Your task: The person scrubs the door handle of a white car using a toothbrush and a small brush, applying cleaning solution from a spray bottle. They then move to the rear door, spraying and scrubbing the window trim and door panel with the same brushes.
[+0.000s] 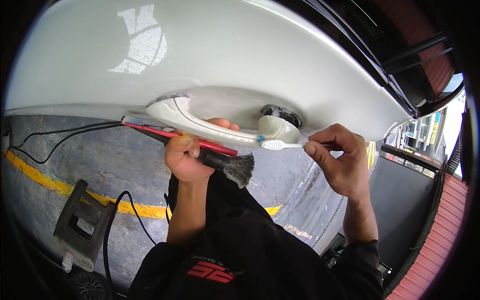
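Note:
A white car door [210,50] carries a white pull handle [200,124], with a white end piece [280,129] over a dark round opening at its right. My left hand [188,162] is closed round a red toothbrush [215,147] and a black brush [237,168] with soft grey-black bristles, under the handle; fingertips show behind the handle. My right hand [340,160] pinches a white toothbrush [280,145], its head at the lower edge of the handle's right end, where its blue bristles show.
Below the door is grey concrete [270,185] with yellow lines and black hoses or cords [75,130]. A grey machine or stand [82,225] and a wheel [91,285] are at lower left. A red corrugated surface [440,230] and grey panel [400,185] are at right.

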